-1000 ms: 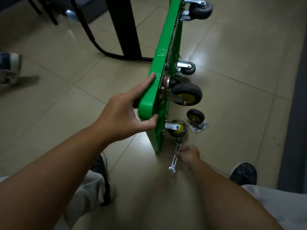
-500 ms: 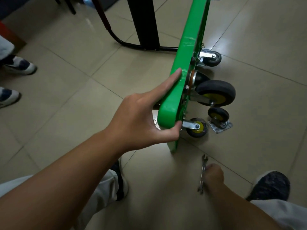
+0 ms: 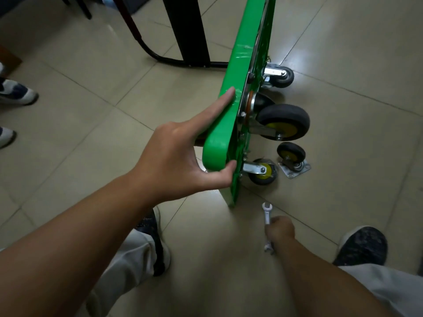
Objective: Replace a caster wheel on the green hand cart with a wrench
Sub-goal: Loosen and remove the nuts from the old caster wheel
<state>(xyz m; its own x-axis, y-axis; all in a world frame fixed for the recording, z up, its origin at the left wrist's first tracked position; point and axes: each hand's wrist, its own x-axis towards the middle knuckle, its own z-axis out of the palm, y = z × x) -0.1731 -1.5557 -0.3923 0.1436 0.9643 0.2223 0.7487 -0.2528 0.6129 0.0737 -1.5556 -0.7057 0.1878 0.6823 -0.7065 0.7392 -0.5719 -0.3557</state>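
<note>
**On its edge, with one hand keeping it up**

On the tiled floor [image 3: 354, 156] the green hand cart [image 3: 231, 106] stands tipped up on one long edge, its wheels facing the person's right. Only the left hand [image 3: 180, 161] steadies it. The thumb hooks under the near corner and the forefinger lies straight along the rim, with the other fingers hidden behind the deck. That looks a light hold for so tall and narrow a stance. If the hand loosens, or the wrench shoves sideways on a stubborn nut, the deck may topple. The glossy tile could also let the bottom edge skid out.

Of the wheels bolted to the underside, the lowest caster [image 3: 262, 171] sits nearest the floor. A loose caster [image 3: 293, 160] lies just beside it on its plate (old or new, I cannot tell), where a falling deck or a shifting foot would knock it away.

The right hand [image 3: 280, 229] is closed round the middle of the wrench [image 3: 267, 213], low by the cart's near bottom corner, with both ends poking out of the fist. Whether the tool touches the tile is unclear, and it is on no nut. A mid-shaft grip gives poor leverage, so the open end could slip and round the nut, or drive knuckles into the green edge. The right shoe [image 3: 364, 245] is near enough for a dropped tool to land on it.
</note>
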